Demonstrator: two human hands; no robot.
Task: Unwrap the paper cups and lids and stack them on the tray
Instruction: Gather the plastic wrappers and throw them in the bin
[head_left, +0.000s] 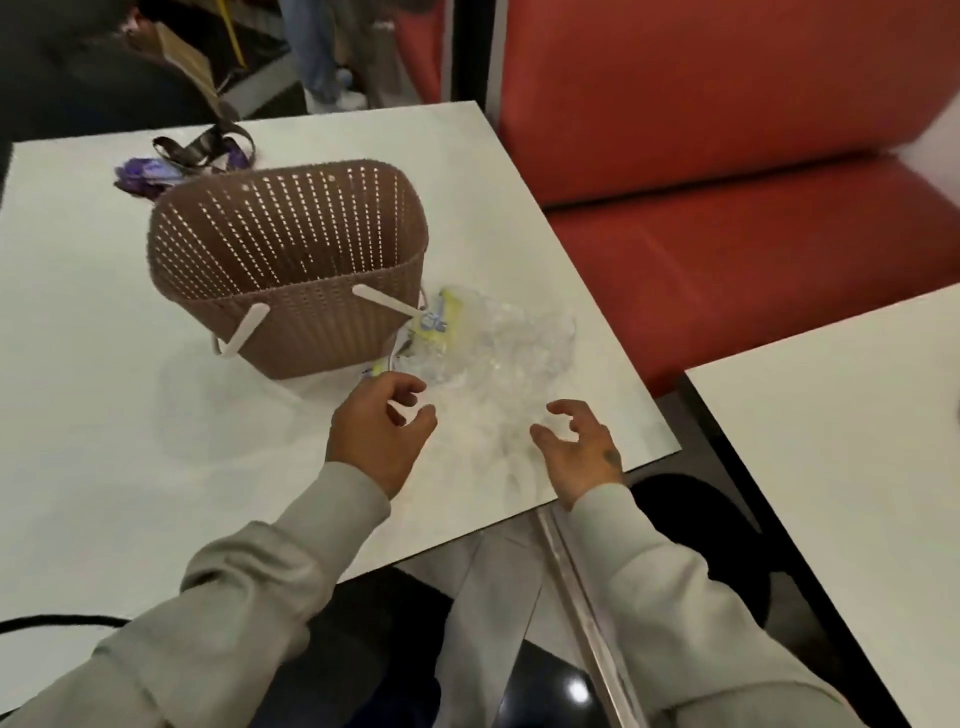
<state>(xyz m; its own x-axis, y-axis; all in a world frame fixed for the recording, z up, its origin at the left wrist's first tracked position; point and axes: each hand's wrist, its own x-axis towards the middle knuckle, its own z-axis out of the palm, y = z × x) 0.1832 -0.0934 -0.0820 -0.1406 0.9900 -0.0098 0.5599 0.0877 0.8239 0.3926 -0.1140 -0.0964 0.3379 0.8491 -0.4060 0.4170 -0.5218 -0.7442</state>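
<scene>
A crumpled clear plastic wrapper (498, 353) with a yellow label lies on the white table (104, 415), just right of a brown perforated basket (291, 270). What the wrapper holds is too blurred to tell. My left hand (379, 436) hovers at the wrapper's near left edge, fingers curled and apart, holding nothing. My right hand (576, 452) is at the wrapper's near right side, close to the table's edge, also open with spread fingers. No cups, lids or tray are clearly visible.
A purple item with a dark strap (171, 161) lies behind the basket. A red bench seat (727, 234) runs along the right. A second white table (841, 467) stands at the right. A black cable (52, 621) crosses the near left.
</scene>
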